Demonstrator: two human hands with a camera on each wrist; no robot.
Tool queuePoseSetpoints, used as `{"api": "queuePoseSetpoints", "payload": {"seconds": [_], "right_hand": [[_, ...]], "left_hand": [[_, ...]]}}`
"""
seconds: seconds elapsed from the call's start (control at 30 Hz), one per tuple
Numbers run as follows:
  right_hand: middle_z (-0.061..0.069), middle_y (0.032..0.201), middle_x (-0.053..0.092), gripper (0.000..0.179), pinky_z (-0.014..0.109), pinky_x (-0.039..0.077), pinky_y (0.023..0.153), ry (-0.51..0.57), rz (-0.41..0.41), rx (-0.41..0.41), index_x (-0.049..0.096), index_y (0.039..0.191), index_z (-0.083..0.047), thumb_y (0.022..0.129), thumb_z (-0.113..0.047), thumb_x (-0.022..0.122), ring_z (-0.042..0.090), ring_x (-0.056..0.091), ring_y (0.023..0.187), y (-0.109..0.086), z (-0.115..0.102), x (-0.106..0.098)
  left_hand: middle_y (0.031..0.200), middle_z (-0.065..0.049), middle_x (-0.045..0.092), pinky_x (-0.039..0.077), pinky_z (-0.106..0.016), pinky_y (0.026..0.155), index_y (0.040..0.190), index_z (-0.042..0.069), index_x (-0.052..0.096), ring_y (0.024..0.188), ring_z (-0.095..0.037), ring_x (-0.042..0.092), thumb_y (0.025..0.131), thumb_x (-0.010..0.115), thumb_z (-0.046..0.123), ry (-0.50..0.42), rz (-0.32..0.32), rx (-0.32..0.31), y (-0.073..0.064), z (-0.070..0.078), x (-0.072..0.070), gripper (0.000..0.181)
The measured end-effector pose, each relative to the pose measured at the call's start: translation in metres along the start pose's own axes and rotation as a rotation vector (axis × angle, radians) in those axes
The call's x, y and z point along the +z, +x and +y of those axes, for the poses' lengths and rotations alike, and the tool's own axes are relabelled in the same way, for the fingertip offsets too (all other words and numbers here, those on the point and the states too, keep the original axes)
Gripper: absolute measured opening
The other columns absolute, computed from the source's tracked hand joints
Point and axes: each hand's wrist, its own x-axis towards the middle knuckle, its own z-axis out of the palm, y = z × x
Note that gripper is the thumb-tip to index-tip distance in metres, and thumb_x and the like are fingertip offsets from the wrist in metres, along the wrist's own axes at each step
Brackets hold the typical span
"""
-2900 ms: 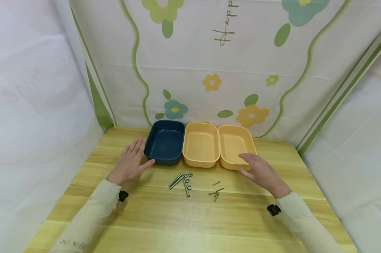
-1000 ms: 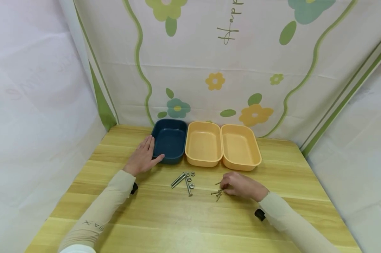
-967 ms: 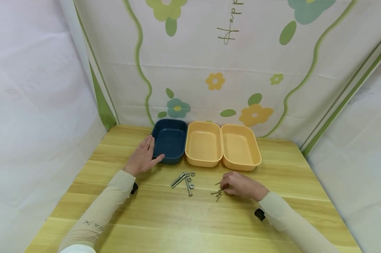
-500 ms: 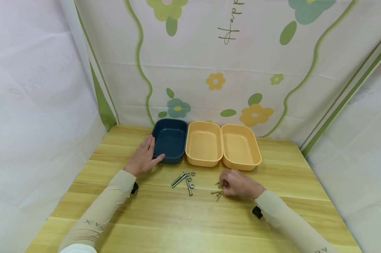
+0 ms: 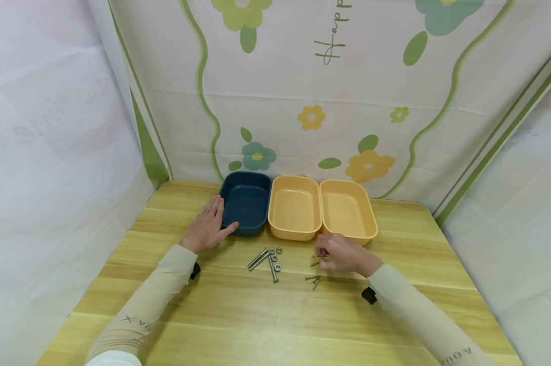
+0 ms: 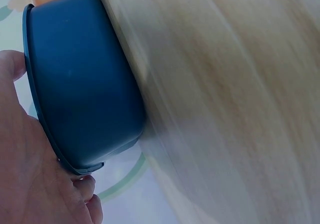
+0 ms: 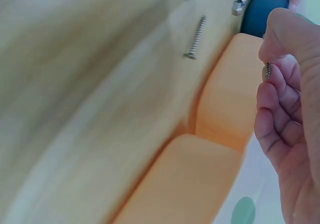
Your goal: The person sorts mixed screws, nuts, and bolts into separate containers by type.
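Observation:
My left hand (image 5: 205, 227) rests at the near left corner of a dark blue plastic bin (image 5: 245, 201), its fingers fairly straight along the side. In the left wrist view the thumb (image 6: 14, 64) touches the bin's rim. My right hand (image 5: 344, 254) pinches a small threaded screw (image 7: 268, 70) between thumb and curled forefinger, held above the table by the right yellow bin (image 5: 346, 236). Below that hand lies a single screw (image 5: 315, 264), with a small group of screws (image 5: 314, 281) nearer me.
A second yellow bin (image 5: 295, 236) stands between the blue bin and the right yellow one, all in a row. Large bolts (image 5: 258, 260) and several hex nuts (image 5: 278, 268) lie in front of them on the wooden table (image 5: 257, 320). A flowered cloth (image 5: 266, 76) hangs behind.
My right hand has moved from the right yellow bin to the screws, taken one up, and risen a little back toward the bins. The left hand has shifted slightly onto the blue bin's rim.

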Motion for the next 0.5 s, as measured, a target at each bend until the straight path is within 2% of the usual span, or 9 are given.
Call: {"api": "queuePoseSetpoints", "payload": {"seconds": [0.13,0.33,0.5], "right_hand": [[-0.008,0.078,0.057,0.018,0.016,0.042,0.062,-0.03,0.019,-0.044,0.063,0.082,-0.017,0.081,-0.003,0.073,0.0,0.045,0.072,0.01,0.0,-0.005],[-0.007,0.08,0.063,0.013,0.016,0.048,0.063,-0.054,0.017,-0.049,0.068,0.083,-0.015,0.079,-0.003,0.071,0.001,0.05,0.071,0.028,-0.005,-0.018],[-0.004,0.079,0.063,0.011,0.018,0.048,0.064,-0.072,0.02,-0.057,0.067,0.082,-0.014,0.079,-0.004,0.069,0.003,0.051,0.072,0.045,-0.009,-0.029]], "left_hand": [[0.175,-0.029,0.008,0.014,-0.059,0.134,0.164,-0.012,0.011,0.165,-0.043,0.007,0.107,0.049,0.058,0.003,0.004,0.003,0.0,0.0,0.0,0.098],[0.175,-0.028,0.007,0.014,-0.059,0.134,0.164,-0.012,0.01,0.165,-0.044,0.007,0.107,0.048,0.059,0.01,0.003,-0.001,0.0,-0.001,-0.001,0.099],[0.175,-0.028,0.007,0.014,-0.059,0.134,0.164,-0.012,0.01,0.165,-0.044,0.007,0.107,0.048,0.06,0.011,0.002,0.002,0.0,-0.001,-0.001,0.099]]}}
